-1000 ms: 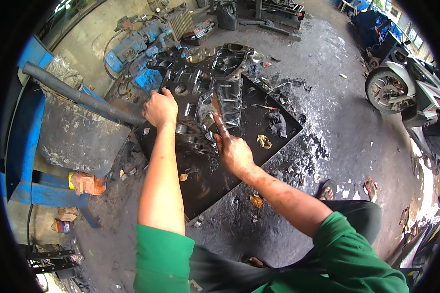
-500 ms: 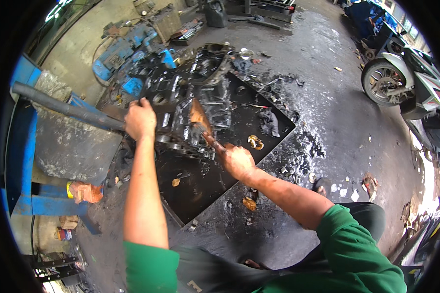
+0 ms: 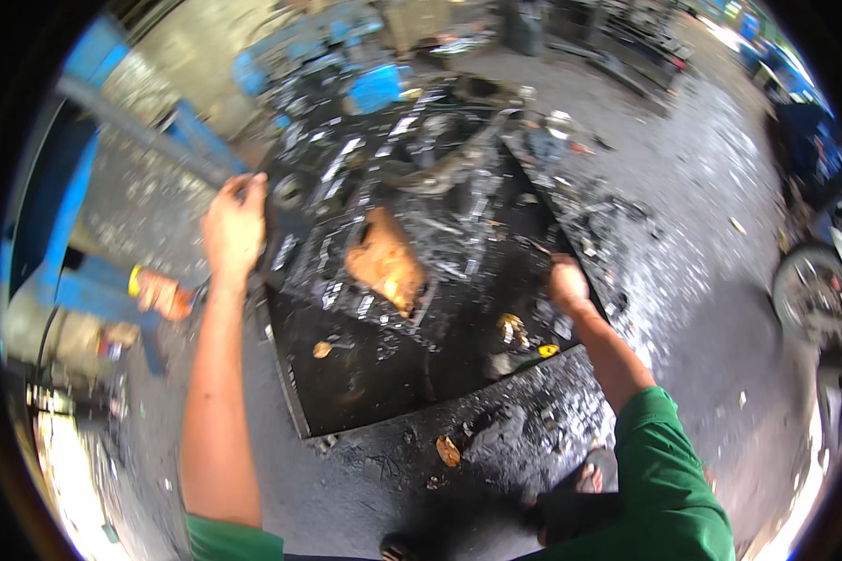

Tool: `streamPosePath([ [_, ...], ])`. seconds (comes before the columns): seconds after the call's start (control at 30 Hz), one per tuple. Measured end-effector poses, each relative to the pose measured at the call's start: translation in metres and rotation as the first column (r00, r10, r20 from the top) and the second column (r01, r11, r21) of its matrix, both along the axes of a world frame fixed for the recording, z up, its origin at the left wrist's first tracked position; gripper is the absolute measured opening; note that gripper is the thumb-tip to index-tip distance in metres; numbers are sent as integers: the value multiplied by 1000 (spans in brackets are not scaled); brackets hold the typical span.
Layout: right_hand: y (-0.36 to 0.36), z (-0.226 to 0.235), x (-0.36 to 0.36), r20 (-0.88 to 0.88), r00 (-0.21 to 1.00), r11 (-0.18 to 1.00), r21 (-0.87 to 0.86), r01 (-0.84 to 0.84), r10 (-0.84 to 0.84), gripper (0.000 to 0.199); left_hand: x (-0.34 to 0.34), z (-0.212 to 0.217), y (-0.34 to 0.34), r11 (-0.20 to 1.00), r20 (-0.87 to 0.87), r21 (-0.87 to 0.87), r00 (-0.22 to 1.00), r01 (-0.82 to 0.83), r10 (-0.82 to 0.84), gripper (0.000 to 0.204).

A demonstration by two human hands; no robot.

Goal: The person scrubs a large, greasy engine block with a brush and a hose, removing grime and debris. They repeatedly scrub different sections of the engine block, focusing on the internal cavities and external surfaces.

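Oily black tray (image 3: 365, 393) — left hand (image 3: 235, 227) grips its edge, right hand (image 3: 568, 283) clasps the opposite rim.

Motion blur smears the engine block (image 3: 412, 178) at the far edge of the black tray (image 3: 365, 393), so its parts cannot be told apart. The wheel (image 3: 809, 290) is cut off. The right hand (image 3: 567, 283) blurs; its grip is unclear.

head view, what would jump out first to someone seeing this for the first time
Most striking is the orange-brown rag lying on the greasy engine block in the middle of the black tray. The left hand grips the block's left edge, while the right hand is at the tray's right rim. Blue metal equipment stands at the left, and a wheel shows at the far right.
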State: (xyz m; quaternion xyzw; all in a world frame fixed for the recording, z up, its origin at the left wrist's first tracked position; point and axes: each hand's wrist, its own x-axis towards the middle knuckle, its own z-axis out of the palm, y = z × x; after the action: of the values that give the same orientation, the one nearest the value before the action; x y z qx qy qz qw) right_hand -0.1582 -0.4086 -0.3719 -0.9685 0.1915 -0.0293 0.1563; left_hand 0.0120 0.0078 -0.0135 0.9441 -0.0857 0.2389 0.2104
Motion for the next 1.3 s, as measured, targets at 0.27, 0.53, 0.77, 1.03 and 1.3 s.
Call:
streamPosePath([
  [0.27, 24, -62, 17, 22, 926, 902, -232, -363, 378, 27, -8, 6, -5, 998, -68, 0, 996, -57, 57, 47],
  [0.53, 95, -19, 15, -279, 591, 605, -43, -795, 757, 30, -4, 2, -1, 998, -45, 17, 997, -56, 57, 46],
  [0.77, 62, 17, -2, -443, 383, 500, 183, -847, 811, 35, -11, 9, -8, 992, -180, -31, 977, -119, 111, 43],
  [1.03, 147, 19, -32, -254, 637, 686, 243, -686, 727, 28, -8, 4, -3, 998, -107, 10, 993, -57, 57, 50],
  [1.3, 120, 34, -1, -421, 626, 623, -166, -765, 657, 38, -13, 3, -3, 998, -107, -23, 993, -58, 55, 46],
])
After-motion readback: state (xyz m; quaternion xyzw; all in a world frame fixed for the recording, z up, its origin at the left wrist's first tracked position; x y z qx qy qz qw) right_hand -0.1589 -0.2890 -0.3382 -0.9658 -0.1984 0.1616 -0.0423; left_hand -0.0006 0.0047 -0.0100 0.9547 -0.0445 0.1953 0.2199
